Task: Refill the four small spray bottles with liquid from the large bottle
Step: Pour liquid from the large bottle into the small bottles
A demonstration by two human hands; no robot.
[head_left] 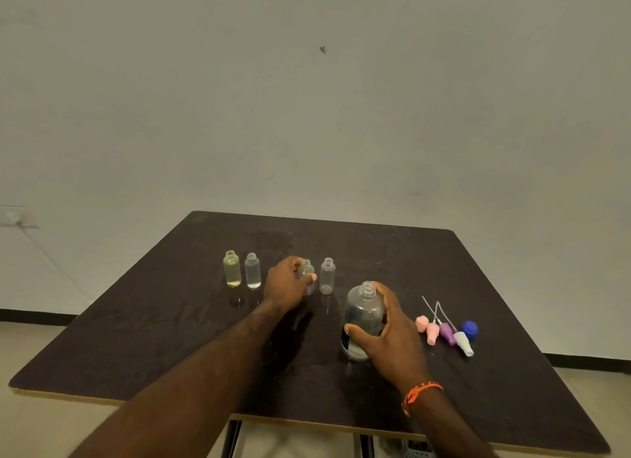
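Worktop dark, four small uncapped bottles in row. Left hand, fingers curled round third small bottle. Right hand, fingers wrapped round large bottle, upright, uncapped, near front. Spray tops and blue cap lying just right.

Four small bottles stand uncapped in a row on the counter: one yellowish, three clear. One large bottle. Four spray tops lie together: two pink, one purple, one white. One blue cap. Two hands.
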